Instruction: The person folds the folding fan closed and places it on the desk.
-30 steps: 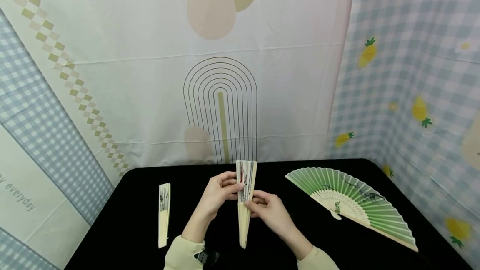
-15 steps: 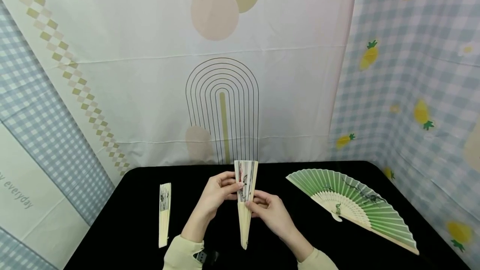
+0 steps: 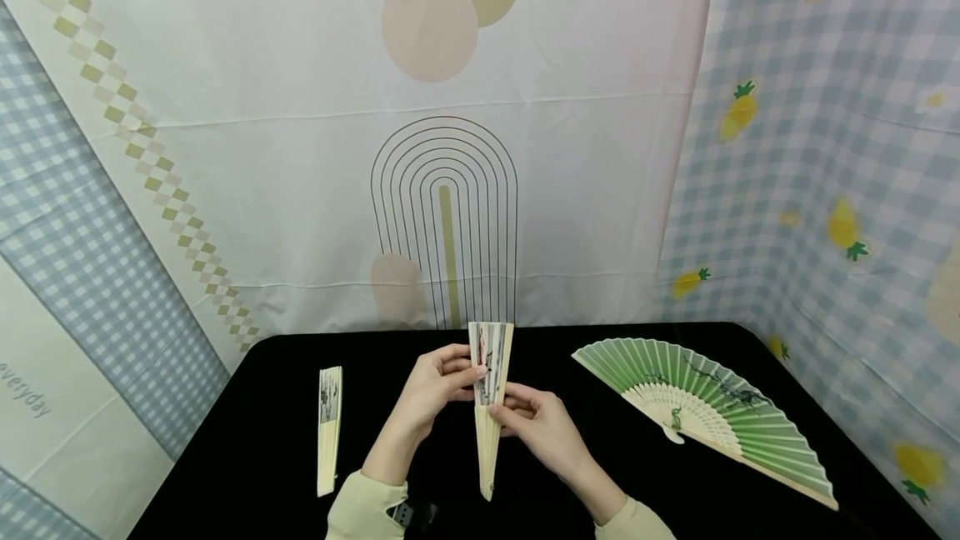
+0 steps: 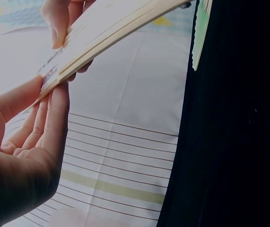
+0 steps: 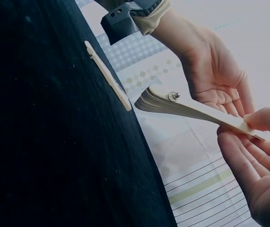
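From the head view, both hands hold a nearly closed pale bamboo folding fan with a white painted leaf (image 3: pixel 491 394) upright above the black tabletop (image 3: pixel 247 448): the left hand (image 3: pixel 438 386) pinches its leaf, the right hand (image 3: pixel 542 423) pinches its ribs, with a closed bamboo fan (image 3: pixel 327 429) to the left and an open green fan (image 3: pixel 712 407) to the right. The left wrist view shows the left thumb and fingers (image 4: pixel 49 123) pinching the leaf's edge. The right wrist view shows the right fingers (image 5: pixel 248 156) pinching the ribs near the rivet.
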Demonstrator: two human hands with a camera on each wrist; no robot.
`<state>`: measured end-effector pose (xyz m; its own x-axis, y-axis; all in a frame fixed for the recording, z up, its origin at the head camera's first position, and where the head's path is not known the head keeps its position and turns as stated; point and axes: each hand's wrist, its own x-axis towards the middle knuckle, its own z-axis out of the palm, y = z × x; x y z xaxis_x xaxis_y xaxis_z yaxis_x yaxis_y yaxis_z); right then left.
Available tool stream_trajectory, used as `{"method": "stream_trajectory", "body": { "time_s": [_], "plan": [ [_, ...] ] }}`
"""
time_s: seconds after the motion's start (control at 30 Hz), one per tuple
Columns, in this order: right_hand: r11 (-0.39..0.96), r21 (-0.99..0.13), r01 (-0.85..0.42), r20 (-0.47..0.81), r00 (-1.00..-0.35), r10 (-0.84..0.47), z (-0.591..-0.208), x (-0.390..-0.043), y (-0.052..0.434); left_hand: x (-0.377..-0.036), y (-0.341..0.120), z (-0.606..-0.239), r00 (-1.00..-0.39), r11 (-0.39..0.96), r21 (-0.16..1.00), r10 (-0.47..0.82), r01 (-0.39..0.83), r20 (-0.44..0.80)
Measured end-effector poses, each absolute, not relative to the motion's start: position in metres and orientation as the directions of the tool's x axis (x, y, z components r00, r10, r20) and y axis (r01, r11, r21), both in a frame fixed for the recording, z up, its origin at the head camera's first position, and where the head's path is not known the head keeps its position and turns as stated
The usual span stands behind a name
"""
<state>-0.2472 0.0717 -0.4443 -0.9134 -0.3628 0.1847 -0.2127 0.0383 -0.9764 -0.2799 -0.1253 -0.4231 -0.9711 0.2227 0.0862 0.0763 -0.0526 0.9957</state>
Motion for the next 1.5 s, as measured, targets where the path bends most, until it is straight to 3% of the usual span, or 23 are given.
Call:
{"method": "stream_trajectory", "body": {
  "time_s": [0.53, 0.97, 1.23, 1.5],
  "plan": [
    [0.086, -0.972, -0.220, 0.170, -0.904, -0.392, -0.445, -0.247, 0.069, -0.278, -0.123, -0.423, -0.974, -0.033, 0.995, 0.207, 0.089, 0.094],
    [0.054, -0.991, -0.119, 0.081, -0.884, -0.461, -0.454, -0.245, 0.064, -0.279, -0.129, -0.419, -0.986, -0.061, 0.994, 0.129, 0.095, 0.102],
    [-0.032, -0.999, -0.030, 0.043, -0.847, -0.529, -0.462, -0.242, 0.061, -0.281, -0.136, -0.416, -0.988, -0.102, 0.991, 0.113, 0.090, 0.101],
    [-0.056, -0.998, -0.040, 0.065, -0.818, -0.571, -0.465, -0.243, 0.061, -0.282, -0.139, -0.416, -0.989, -0.147, 0.986, 0.110, 0.079, 0.096]
  ]
}}
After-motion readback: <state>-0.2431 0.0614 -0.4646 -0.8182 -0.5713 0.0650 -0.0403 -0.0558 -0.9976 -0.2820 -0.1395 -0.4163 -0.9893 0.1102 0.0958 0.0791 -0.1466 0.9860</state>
